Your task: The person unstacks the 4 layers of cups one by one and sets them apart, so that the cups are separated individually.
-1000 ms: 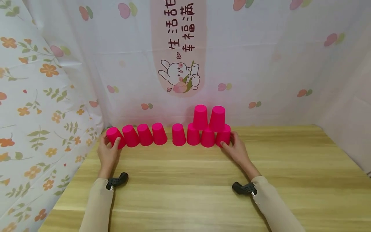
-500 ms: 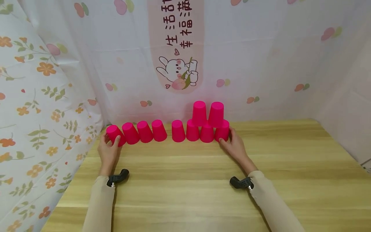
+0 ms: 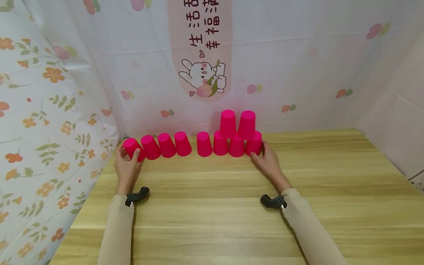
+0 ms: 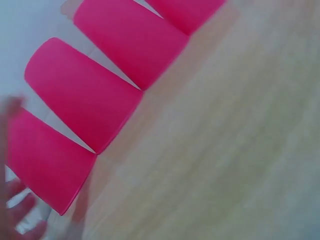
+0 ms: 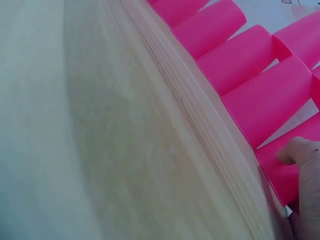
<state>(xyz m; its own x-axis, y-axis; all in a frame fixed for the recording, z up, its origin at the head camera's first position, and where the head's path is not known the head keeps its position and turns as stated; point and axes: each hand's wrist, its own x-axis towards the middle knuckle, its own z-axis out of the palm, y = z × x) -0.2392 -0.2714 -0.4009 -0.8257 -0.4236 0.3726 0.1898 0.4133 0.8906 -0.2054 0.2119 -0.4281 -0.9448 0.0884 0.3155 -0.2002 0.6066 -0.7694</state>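
Observation:
Eight pink cups stand upside down in a row along the back of the wooden table (image 3: pixel 212 206). Two more pink cups (image 3: pixel 228 123) (image 3: pixel 247 124) sit on top of the row's right end. My left hand (image 3: pixel 127 162) grips the leftmost cup (image 3: pixel 132 147), which leans left, thumb in front and fingers behind. In the left wrist view that leftmost cup (image 4: pixel 45 160) lies by blurred fingers (image 4: pixel 10 220). My right hand (image 3: pixel 268 160) holds the rightmost bottom cup (image 3: pixel 254 143); in the right wrist view its thumb (image 5: pixel 300 150) presses on that cup (image 5: pixel 277 172).
A patterned cloth backdrop (image 3: pixel 298 66) hangs right behind the cups and closes the left side (image 3: pixel 49 110) and the right side. Bare wood spreads from the cup row to the near edge. A black camera mount (image 3: pixel 137 195) sits on each wrist.
Both hands keep their hold on the end cups. The whole scene has slid up a little in the head view; no cup has shifted against the others.

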